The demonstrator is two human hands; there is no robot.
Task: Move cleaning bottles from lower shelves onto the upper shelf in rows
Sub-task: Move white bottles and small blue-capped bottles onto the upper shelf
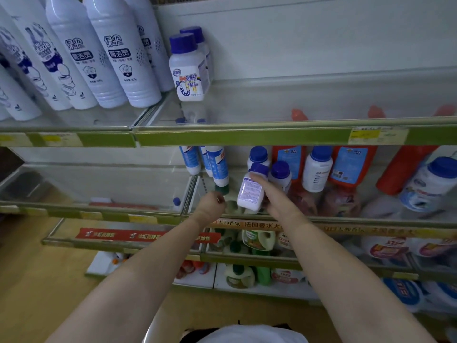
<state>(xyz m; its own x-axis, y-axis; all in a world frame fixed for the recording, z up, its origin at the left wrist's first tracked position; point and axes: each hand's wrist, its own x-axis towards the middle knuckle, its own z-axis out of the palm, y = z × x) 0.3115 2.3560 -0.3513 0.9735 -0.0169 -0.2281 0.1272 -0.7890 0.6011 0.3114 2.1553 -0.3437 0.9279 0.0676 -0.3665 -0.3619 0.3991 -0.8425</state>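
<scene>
My right hand grips a small white bottle with a blue cap, tilted, just above the lower shelf's front edge. My left hand is curled beside it at the shelf's divider and holds nothing I can see. More blue-capped white bottles stand behind on that lower shelf. On the upper shelf two of the same bottles stand one behind the other, next to a row of tall white bottles.
Red bottles and a wide white jar fill the lower shelf's right side. Slim blue-and-white bottles stand at its back left. Green and white jugs sit on shelves below. The upper shelf's right part is bare.
</scene>
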